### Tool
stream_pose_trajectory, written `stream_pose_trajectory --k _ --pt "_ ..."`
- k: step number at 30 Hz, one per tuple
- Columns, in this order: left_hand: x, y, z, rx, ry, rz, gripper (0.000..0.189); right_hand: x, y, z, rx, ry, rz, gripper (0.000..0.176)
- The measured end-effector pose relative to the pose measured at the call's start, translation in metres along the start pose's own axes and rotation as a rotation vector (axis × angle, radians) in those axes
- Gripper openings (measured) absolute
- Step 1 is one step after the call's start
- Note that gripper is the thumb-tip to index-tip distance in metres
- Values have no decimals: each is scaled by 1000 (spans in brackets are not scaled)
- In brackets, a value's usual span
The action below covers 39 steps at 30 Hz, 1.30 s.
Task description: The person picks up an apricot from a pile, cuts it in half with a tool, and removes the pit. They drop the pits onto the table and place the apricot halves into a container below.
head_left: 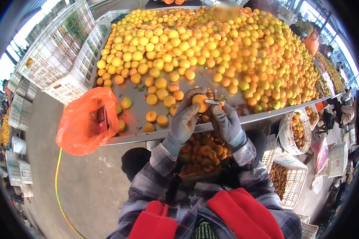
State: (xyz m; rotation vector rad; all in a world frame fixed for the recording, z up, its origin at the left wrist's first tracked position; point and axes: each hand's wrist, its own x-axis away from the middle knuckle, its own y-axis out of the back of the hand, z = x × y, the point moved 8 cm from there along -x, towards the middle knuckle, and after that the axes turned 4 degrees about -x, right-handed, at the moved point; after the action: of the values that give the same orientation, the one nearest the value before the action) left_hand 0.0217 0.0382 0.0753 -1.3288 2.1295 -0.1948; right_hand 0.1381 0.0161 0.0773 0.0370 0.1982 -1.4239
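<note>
Gloves, grey knit, on both hands. Left hand is closed around one apricot, fingers curled over its top and thumb at the side. The fruit is held up just above the near edge of the worktop, between the two hands.

Right hand is closed on a small knife. The short metal blade lies roughly level and meets the right side of the held apricot. How deep the blade sits, I cannot tell.

Worktop: a metal sheet with a raised near rim. A heap of apricots, yellow to orange, covers its far and right parts. A few loose apricots lie apart on the bare metal, just left of the hands.

Orange plastic bag hangs at the near left corner of the worktop, with a red phone showing inside it. White slatted crates stand stacked beside the left edge of the worktop.

Below the hands, under the worktop edge and close to the plaid sleeves, sits a container of cut apricots, well filled. To the right stands a white bucket holding more orange fruit. Nearer, a white crate holds darker brownish pieces, too small to identify.

Red cloth lies across the lap. A yellow hose runs along the concrete floor on the left. Another person is partly visible at the far right end of the worktop.
</note>
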Motion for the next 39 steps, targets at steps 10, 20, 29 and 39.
stream_pose_trajectory --k 10,20,29,39 --pt "6 -7 -14 -712 -268 -103 15 8 5 -22 336 -68 -153 30" --pt "2 28 26 -303 45 -417 27 -22 31 -8 1163 -27 -205 24" --pt "-1 7 37 591 194 -241 24 6 11 -20 629 142 -103 32" --pt "5 -2 39 585 161 -251 24 7 6 -15 611 168 -121 39"
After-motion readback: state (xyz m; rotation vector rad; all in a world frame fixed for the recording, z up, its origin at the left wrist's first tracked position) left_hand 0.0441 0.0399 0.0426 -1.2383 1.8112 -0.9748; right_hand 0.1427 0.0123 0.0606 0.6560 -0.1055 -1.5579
